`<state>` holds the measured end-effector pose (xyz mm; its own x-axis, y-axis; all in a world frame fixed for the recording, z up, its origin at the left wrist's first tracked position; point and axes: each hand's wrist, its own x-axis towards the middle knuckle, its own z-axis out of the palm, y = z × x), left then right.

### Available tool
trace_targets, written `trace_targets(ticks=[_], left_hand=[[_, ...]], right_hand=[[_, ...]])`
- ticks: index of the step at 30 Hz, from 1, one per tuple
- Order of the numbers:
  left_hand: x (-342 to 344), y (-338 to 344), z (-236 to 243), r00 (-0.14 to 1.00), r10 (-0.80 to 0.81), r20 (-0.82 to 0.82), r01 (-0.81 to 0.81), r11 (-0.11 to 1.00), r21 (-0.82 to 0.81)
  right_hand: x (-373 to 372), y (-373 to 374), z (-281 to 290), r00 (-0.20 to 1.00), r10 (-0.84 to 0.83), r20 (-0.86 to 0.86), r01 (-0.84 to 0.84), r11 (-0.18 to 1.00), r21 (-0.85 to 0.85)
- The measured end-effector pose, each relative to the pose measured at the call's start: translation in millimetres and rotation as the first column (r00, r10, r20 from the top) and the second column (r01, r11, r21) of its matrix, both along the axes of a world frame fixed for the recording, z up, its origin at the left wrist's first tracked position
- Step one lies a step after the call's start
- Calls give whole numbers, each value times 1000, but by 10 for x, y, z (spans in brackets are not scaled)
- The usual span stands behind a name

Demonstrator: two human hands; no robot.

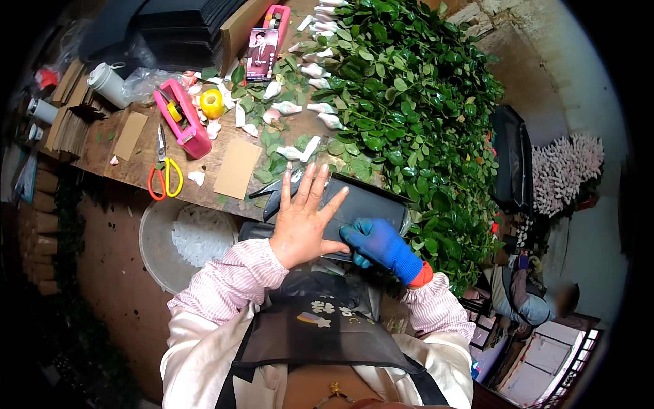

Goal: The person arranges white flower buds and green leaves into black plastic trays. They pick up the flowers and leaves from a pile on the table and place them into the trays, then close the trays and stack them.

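Note:
My bare left hand (pixel 305 221) is open, fingers spread over the near edge of the worktable, partly over black-handled shears (pixel 271 203) and a dark, flat, rectangular tray-like object (pixel 362 198). My right hand (pixel 375 244), in a blue glove, is closed at that object's lower part, beside my left thumb; what its curled fingers hold, if anything, I cannot make out. Beyond my left fingertips lie white-wrapped rose buds (pixel 289 151), loose leaves and a plain cardboard piece (pixel 236 168).
Leafy rose stems (pixel 409 109) are heaped rightward. Pink tape dispenser (pixel 194 140), scissors (pixel 165 177), yellow tape (pixel 211 102), phone (pixel 262 53), white bottle (pixel 105 84) and black sheet stack (pixel 177 34) occupy the table's left and back. A bucket (pixel 151 252) stands below. Another person (pixel 528 300) works at right.

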<state>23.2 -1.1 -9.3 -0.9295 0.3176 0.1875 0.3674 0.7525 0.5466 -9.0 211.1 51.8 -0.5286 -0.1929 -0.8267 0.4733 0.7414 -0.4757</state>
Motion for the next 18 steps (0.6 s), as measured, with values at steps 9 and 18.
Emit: trace_targets(ticks=[9,18], left_hand=[[241,-666,-235,951,230,-205,-184,958,222],[-642,-2235,-1110,268,944,193,-840,130,527]], right_hand=[[-32,149,375,547,795,-264,-634,599,490],[22,-261,359,775,462,-431,-385,886,256]])
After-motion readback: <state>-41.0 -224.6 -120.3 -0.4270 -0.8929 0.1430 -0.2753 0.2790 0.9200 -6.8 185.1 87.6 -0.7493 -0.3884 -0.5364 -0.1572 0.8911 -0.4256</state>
